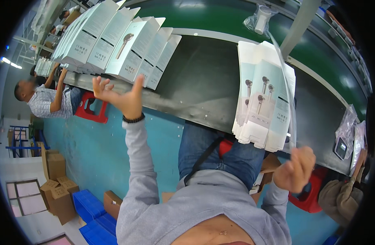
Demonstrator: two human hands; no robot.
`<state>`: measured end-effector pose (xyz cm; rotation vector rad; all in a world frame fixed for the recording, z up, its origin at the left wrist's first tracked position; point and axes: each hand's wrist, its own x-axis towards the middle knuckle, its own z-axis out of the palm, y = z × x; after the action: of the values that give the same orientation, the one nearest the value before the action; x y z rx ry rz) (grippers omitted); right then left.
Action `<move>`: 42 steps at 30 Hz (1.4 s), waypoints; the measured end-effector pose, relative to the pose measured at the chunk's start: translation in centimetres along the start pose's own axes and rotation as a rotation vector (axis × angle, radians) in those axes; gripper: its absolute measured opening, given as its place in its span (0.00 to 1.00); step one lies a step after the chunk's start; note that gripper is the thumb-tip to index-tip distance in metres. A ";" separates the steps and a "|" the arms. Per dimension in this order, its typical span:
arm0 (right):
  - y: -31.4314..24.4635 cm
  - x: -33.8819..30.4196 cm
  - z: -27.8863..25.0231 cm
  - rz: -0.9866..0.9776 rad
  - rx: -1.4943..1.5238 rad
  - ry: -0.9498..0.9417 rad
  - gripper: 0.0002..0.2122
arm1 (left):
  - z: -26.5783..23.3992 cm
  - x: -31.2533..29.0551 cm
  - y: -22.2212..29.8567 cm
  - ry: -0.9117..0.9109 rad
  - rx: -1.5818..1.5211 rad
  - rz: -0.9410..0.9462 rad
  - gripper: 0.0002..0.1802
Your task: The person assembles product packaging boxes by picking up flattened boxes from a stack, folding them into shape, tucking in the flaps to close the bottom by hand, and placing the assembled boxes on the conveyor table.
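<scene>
My left hand is raised beside the row of opened white and pale-green cartons at the far left of the bench. Its thumb and fingers are spread, and it holds nothing. On the bench in front of me, a fanned stack of flat, unfolded cartons bears pictures of a handheld device. A long translucent plastic strip runs along the stack's right side. The strip's near end meets the curled fingers of my right hand, just off the bench's front edge. Those fingertips are partly hidden.
The dark bench borders a green conveyor belt. A bagged white device lies on the belt by a metal post. Plastic bags and a phone lie at right. Co-workers sit on both sides; red stools stand below.
</scene>
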<state>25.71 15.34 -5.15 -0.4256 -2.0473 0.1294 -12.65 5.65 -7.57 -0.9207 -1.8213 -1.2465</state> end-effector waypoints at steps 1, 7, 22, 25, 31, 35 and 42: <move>-0.1 -0.1 -0.3 -0.034 -0.019 0.276 0.09 | -0.4 -0.1 1.5 -0.040 -0.017 0.194 0.60; -3.8 2.4 1.7 0.178 0.843 0.289 0.08 | -3.3 -3.4 11.2 -0.312 -0.463 0.864 0.48; -3.5 3.4 1.9 0.306 0.403 -0.058 0.04 | -7.3 -1.7 14.2 -1.186 -0.463 0.621 0.49; -3.6 3.5 1.8 0.381 0.343 -0.117 0.03 | -6.9 -1.9 14.5 -1.270 -0.415 0.610 0.50; -2.9 3.7 2.2 0.500 0.340 -0.116 0.01 | -6.5 -2.6 13.6 -1.318 -0.466 0.570 0.47; -1.5 2.9 1.9 0.395 0.575 -0.218 0.04 | -5.7 -3.8 12.2 -1.384 -0.715 0.388 0.48; -1.0 0.5 3.7 0.802 1.470 -0.289 0.19 | -5.0 -4.3 13.0 -1.175 -0.647 0.383 0.56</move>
<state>22.06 14.87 -6.31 -0.2236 -1.3834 2.0658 1.45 3.79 -4.45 -2.6339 -1.8231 -1.1091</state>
